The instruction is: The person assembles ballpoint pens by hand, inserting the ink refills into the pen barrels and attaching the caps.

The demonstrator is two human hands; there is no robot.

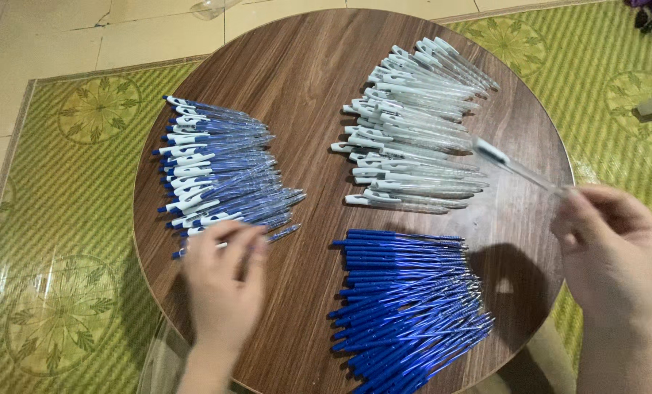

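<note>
Head view: left hand [224, 281] grip pinches one assembled blue pen [227, 242] at its pile [220, 164]; right hand [611, 252] grip pinches a clear barrel [516, 166]. Clear barrels [413, 124] and blue refills [410, 306] remain unassembled.

home floor setup, low round wooden worktop [304, 66], green woven mat [70, 182], tiled floor [56, 33], sorted pen-part piles [413, 117]

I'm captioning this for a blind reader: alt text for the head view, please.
Right hand holds a clear pen barrel; left hand rests on assembled blue pens, on a round wooden table also bearing empty barrels and blue refills.
</note>
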